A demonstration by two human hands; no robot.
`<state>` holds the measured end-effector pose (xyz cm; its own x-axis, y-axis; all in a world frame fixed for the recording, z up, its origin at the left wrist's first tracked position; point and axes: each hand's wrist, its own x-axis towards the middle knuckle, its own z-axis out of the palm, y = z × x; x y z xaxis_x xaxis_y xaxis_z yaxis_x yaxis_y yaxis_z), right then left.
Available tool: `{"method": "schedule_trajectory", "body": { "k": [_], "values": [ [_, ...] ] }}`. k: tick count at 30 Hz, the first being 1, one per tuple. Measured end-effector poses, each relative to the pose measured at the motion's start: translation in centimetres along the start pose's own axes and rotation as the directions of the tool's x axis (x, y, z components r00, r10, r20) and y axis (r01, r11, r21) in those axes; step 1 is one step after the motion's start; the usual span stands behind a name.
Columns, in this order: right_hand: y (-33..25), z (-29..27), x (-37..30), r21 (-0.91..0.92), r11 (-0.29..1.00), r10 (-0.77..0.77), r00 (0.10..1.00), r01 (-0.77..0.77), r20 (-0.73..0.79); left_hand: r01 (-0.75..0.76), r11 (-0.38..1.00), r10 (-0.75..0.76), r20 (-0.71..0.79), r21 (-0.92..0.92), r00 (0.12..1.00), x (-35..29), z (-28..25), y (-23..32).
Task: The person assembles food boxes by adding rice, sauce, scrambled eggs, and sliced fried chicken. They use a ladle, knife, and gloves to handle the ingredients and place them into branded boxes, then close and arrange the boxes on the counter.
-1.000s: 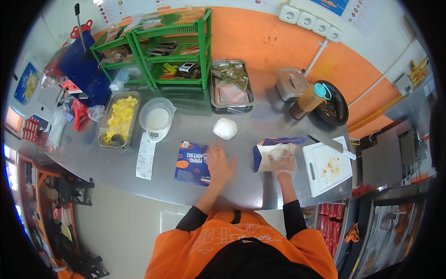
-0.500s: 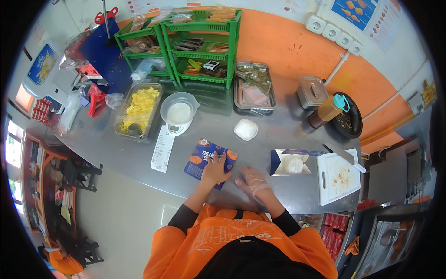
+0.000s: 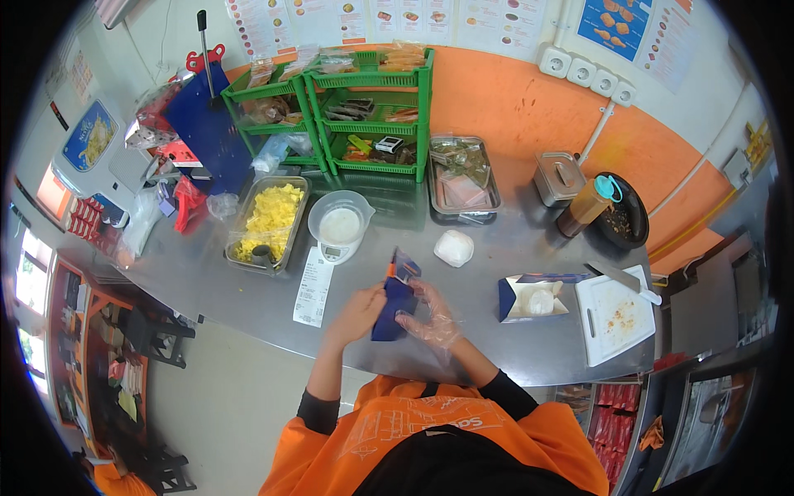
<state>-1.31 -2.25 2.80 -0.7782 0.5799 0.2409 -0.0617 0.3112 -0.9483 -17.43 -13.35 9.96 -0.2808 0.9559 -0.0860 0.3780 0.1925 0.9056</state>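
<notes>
Where the two hands meet, near the front edge of the steel table, a blue carton is held tilted on edge; whether its lower end touches the table cannot be told. The bare left hand has its fingers bent and pressed together, pinching the carton's left edge. The right hand, in a clear glove, sets thumb and forefinger apart against the carton's right side; how firmly they grip cannot be told.

Beyond the carton, a white rounded item lies on the table. Left of the carton lie a paper receipt and, touching or nearly so, a white scale bearing a clear bowl. Farther left is a tray of yellow food.

Well to the right, an open box contains a second white item. Just beside it is a white cutting board, a knife across its far end. A green rack stands behind, near the orange wall.
</notes>
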Motion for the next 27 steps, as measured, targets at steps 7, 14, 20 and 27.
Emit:
{"method": "schedule_trajectory", "body": {
  "k": [7, 14, 20, 27],
  "values": [
    [-4.2, -0.4, -0.6, -0.394, 0.917, 0.038, 0.97, 0.061, 0.239, 0.286, 0.661, -0.263, 0.143, -0.694, 0.954, -4.1, -1.4, -4.8],
    [-5.6, 0.0, -1.4, -0.527, 0.831, 0.107, 0.878, 0.179, 0.466, 0.148, 0.668, -0.193, 0.022, -0.729, 0.981, -6.1, 0.9, -6.3],
    [-4.4, 1.6, -2.7, -0.655, 0.718, 0.184, 0.844, 0.235, 0.504, -0.151, 0.74, -0.123, -0.352, -0.656, 0.928, -5.3, 4.1, -11.2],
    [-0.3, 4.6, -6.3, -0.717, 0.651, 0.178, 0.868, 0.25, 0.464, -0.119, 0.947, -0.018, -0.416, -0.299, 0.909, -4.6, 5.3, -13.5]
  ]
}}
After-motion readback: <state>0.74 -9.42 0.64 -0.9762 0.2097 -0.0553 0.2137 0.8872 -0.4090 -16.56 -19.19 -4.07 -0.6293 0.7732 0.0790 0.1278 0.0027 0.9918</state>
